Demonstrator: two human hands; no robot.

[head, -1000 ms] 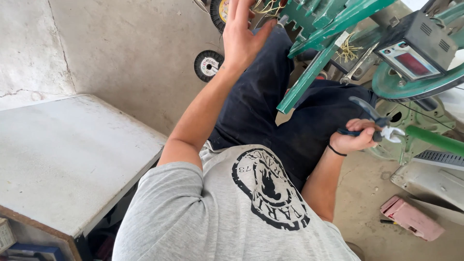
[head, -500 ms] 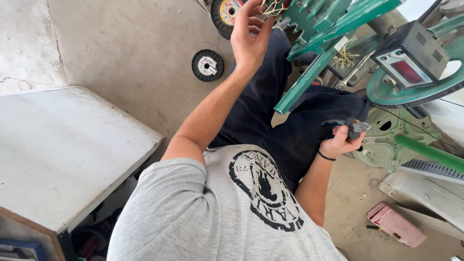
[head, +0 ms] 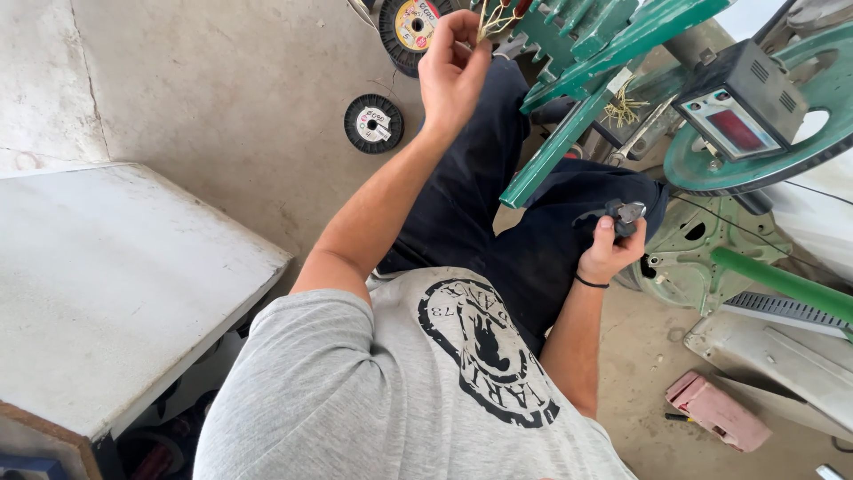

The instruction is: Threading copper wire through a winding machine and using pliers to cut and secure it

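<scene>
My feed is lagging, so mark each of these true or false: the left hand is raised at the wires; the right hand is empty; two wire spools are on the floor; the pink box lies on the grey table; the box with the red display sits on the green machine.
1. The left hand is raised, fingers pinching the thin wires at the green machine. True.
2. The right hand is empty. False: it grips a small metal hand tool, resting on the knee.
3. Two wire spools are on the floor. True: a small spool and a larger spool.
4. The pink box lies on the grey table. False: it lies on the floor at lower right.
5. The box with the red display sits on the green machine. True.
</scene>
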